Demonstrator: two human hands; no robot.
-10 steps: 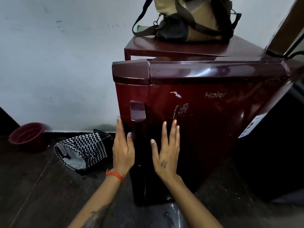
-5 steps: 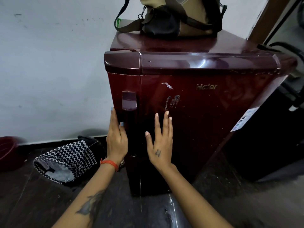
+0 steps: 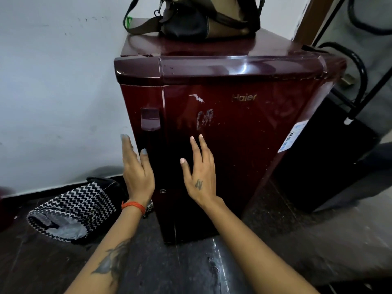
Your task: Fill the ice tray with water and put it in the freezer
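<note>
A small maroon fridge [image 3: 244, 134] stands on the floor in front of me with its door closed. My left hand [image 3: 136, 172] lies with straight fingers along the door's left edge, just below the handle recess [image 3: 150, 119]. My right hand [image 3: 200, 177] is held flat with spread fingers against the door front. Neither hand holds anything. No ice tray is in view.
A tan and black bag [image 3: 203, 18] sits on top of the fridge. A black-and-white zigzag bag [image 3: 72, 211] lies on the dark floor at the left, by the white wall. A black appliance [image 3: 324, 166] and dark cables stand at the right.
The door's left edge stood slightly out from the fridge body a second ago and now sits flush. Both hands stay flat on the door. The view has shifted a little.
</note>
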